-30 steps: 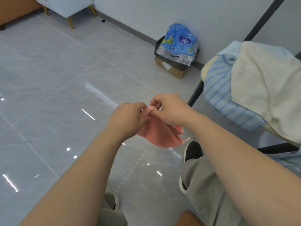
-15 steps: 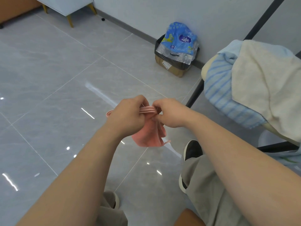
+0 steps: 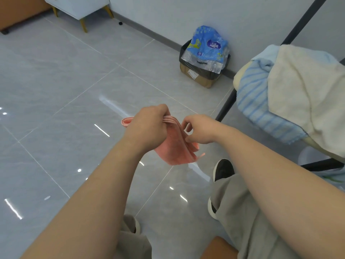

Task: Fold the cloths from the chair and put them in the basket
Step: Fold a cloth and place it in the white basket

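Pink cloth (image 3: 175,152) half-folded in mid-air
Left hand (image 3: 147,126) gripping stacked top edge, right hand (image 3: 201,129) pinching side layers; risk of folds fanning apart from a slack pinch.

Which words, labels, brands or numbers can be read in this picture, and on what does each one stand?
No text can be read with certainty.
Blue pack: a dark oval logo with white marks, too blurred to read.
Box: a white label, its print too small to read.
Pink cloth: no text shows.
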The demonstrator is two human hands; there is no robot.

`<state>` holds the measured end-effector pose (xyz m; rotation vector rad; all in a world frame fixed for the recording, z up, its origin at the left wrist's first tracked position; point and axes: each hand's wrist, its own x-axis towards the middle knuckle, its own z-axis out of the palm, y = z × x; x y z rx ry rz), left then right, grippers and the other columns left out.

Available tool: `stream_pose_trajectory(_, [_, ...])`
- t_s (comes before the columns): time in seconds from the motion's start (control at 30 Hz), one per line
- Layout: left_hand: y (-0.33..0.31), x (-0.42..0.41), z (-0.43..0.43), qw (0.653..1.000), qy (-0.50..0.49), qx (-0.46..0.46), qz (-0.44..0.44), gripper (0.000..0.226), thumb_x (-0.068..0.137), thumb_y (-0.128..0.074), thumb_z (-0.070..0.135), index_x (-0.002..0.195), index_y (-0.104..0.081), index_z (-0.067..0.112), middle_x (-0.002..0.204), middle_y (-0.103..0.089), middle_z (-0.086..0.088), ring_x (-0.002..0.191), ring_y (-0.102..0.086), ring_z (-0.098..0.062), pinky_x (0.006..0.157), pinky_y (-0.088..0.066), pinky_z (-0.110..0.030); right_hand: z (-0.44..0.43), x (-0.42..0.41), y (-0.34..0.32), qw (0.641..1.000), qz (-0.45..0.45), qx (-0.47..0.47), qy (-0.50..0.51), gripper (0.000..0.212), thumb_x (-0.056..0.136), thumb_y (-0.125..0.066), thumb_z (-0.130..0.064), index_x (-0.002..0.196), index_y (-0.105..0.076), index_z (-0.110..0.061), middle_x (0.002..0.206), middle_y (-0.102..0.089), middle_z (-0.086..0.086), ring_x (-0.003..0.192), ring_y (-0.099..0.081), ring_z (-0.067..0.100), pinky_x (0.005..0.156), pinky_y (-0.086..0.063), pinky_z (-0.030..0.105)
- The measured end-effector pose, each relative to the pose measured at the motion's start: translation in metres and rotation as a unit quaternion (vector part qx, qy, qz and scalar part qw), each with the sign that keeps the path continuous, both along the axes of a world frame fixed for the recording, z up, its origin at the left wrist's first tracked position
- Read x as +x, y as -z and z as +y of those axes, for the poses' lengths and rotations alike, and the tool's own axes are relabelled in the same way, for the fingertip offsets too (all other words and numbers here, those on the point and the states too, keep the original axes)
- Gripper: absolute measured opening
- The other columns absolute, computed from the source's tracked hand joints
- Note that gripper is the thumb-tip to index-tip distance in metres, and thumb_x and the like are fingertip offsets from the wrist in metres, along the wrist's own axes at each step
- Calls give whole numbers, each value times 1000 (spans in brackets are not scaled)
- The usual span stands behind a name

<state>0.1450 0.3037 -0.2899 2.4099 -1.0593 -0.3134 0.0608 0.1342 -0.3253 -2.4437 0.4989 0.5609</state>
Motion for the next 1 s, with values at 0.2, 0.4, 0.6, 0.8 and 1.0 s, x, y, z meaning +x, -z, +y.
stream_pose_trajectory(0.2, [-19, -3, 14, 1000, -14, -23, -13, 38, 75, -44, -1, 99, -66, 18, 86, -67, -2, 84, -60, -24, 71, -54, -42, 14, -4, 24, 997, 58, -51, -13, 27, 82, -67, -14, 108, -62, -20, 104, -67, 0, 92, -62, 20, 77, -57, 35])
stream_pose_trajectory(0.4, [-38, -3, 29, 997, -49, -54, -15, 36, 75, -44, 0, 97, -68, 16, 86, -68, 0, 83, -61, -21, 68, -53, -35, 25, -9, 37, 996, 79, -41, -5, 25, 83, -67, -12, 108, -71, -15, 103, -71, 6, 93, -67, 27, 84, -60, 42])
stream_pose_trajectory(0.6, [-51, -2, 38, 991, -84, -104, -24, 33, 76, -47, 1, 94, -69, 16, 84, -68, 3, 81, -61, -16, 65, -49, -27, 34, -18, 52, 994, 100, 23, 40, 27, 85, -66, -17, 112, -70, -18, 100, -71, 2, 88, -68, 22, 78, -62, 38])
stream_pose_trajectory(0.8, [-55, 1, 43, 979, -120, -162, -34, 29, 74, -49, 5, 88, -70, 19, 78, -68, 7, 78, -61, -14, 68, -52, -32, 33, -23, 66, 990, 110, -11, 91, 18, 82, -61, -12, 100, -67, -12, 93, -67, 7, 82, -67, 24, 75, -62, 36])
stream_pose_trajectory(1.0, [-58, 6, 47, 969, -154, -194, -25, 27, 74, -51, 5, 84, -71, 19, 76, -66, 13, 78, -61, -10, 67, -48, -24, 36, -25, 82, 989, 95, 4, 117, 35, 78, -69, -18, 113, -65, -16, 102, -68, 2, 90, -66, 21, 84, -60, 36])
